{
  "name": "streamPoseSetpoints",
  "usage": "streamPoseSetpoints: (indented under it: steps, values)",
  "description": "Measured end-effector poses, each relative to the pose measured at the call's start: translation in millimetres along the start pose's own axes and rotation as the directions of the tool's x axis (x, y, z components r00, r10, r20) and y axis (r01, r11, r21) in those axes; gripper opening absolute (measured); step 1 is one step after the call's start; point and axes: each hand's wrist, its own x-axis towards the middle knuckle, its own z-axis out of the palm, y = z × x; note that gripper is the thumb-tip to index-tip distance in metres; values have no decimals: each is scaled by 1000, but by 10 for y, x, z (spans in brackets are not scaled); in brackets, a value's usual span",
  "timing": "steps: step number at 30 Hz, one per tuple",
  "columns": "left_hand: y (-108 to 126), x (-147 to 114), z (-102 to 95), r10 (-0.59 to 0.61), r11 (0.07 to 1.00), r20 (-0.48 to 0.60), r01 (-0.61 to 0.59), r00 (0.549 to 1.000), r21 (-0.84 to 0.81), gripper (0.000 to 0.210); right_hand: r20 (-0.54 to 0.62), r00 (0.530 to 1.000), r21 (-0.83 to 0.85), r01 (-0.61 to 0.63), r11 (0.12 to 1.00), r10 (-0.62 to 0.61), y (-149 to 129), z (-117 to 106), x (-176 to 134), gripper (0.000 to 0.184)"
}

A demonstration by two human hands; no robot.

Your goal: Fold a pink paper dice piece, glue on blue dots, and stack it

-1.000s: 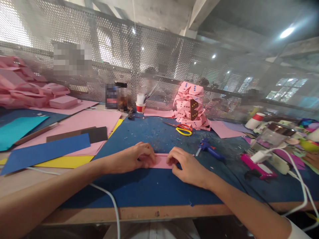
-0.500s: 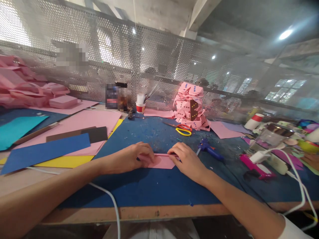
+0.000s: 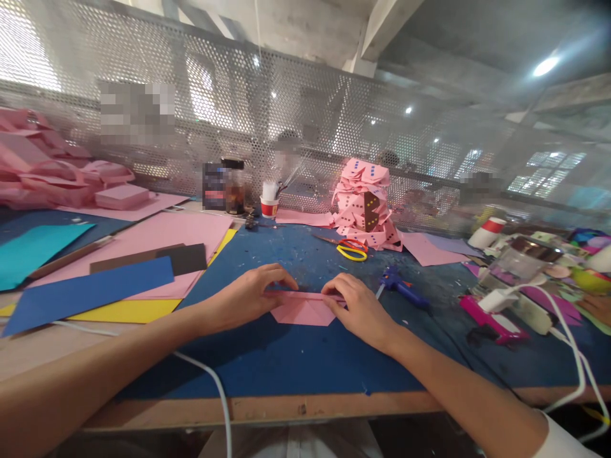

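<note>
Looking across the blue surface (image 3: 301, 362) to folded pink paper (image 3: 305, 311), lying lengthwise left to right, narrowing toward its near edge (faintly creased, with a band along the far side). Held at right by a half-closed right hand (image 3: 359, 308); touched at left by a loosely arched left hand (image 3: 252, 294), cannot tell if gripping. Backed, farther off, by scissors (image 3: 340, 242).

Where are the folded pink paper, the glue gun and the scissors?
Folded pink paper (image 3: 304, 312): head view, middle of its near panel.
Glue gun (image 3: 403, 290): head view, middle of its blue body.
Scissors (image 3: 338, 242): head view, where blades meet handles.
</note>
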Motion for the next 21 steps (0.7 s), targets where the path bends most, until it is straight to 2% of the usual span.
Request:
streamPoseSetpoints:
  steps: [5, 11, 21]
  values:
    - [-33, 6, 13, -111, 994, -4, 111, 994, -1, 21, 4, 1000, 20, -4, 1000, 4, -30, -16, -5, 4]
    - [38, 14, -17, -189, 982, 2, 189, 982, 4, 24, -10, 1000, 32, -4, 999, 5, -58, -42, 0, 5]
    - [12, -9, -18, -185, 983, 41, 185, 982, -7, 26, -50, 999, 37, 21, 999, -19, -66, -64, 2, 4]
